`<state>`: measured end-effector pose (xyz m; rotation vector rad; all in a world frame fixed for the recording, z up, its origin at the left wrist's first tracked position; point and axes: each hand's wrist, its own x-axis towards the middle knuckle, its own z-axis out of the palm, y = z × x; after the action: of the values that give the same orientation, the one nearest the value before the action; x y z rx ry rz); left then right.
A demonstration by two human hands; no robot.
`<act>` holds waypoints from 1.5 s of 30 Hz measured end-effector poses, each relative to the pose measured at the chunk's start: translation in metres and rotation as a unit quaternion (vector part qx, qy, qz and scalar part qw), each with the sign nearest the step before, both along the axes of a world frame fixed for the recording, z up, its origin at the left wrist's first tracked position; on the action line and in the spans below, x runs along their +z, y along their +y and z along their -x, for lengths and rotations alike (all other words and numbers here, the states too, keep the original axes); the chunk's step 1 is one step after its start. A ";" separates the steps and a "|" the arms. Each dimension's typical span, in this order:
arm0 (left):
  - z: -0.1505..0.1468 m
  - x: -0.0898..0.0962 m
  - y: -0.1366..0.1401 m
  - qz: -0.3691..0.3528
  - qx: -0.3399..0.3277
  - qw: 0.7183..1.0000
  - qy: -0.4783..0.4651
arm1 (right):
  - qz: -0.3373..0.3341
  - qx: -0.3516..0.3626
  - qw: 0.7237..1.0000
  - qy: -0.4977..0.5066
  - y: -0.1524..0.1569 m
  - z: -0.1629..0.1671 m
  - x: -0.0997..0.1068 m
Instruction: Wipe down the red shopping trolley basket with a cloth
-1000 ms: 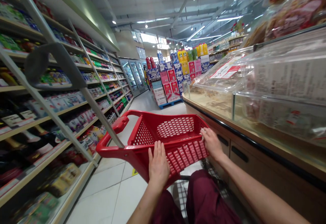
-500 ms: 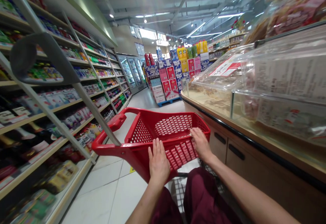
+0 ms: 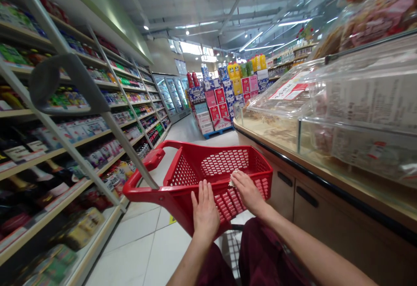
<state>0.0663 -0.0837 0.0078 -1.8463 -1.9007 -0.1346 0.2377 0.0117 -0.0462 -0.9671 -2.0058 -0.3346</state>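
A red plastic shopping cart (image 3: 182, 197) with perforated basket walls stands right in front of me. My left hand (image 3: 206, 210) lies flat against the near side of the basket, fingers stretched out up to the rim. On the same rim, farther right, my right hand (image 3: 246, 190) presses a small whitish cloth (image 3: 232, 180) with its fingers. Most of the cloth is hidden under the hand, so whether it is fabric or paper is hard to make out. A grey pole with a dark grey looped handle (image 3: 83, 88) rises from the cart's left end.
Shelves of bottles and packets (image 3: 94, 116) line the left side. Along the right runs a display counter (image 3: 276, 140) with packaged food in clear plastic. Stacked drink boxes (image 3: 220, 108) stand on a blue pallet ahead, with glass-door fridges (image 3: 172, 95) behind. White floor tiles (image 3: 137, 229) lie below.
My right hand has slid left along the basket rim with the cloth, closer to my left hand. The left hand stays flat on the basket side. The view has shifted slightly.
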 end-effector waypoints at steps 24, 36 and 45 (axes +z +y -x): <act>0.003 0.009 -0.007 0.023 -0.005 1.000 -0.007 | 0.081 0.085 0.990 0.082 0.001 0.001 0.022; 0.000 0.000 -0.005 -0.004 0.007 1.000 -0.008 | 0.021 0.054 0.998 -0.015 0.001 0.000 0.006; -0.002 0.003 -0.005 0.008 0.013 1.000 -0.012 | 0.042 -0.067 0.997 0.027 0.005 -0.029 -0.004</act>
<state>0.0681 -0.0886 0.0105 -1.8384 -1.9455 -0.1336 0.2669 0.0170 -0.0502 -1.1547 -1.9229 -0.2959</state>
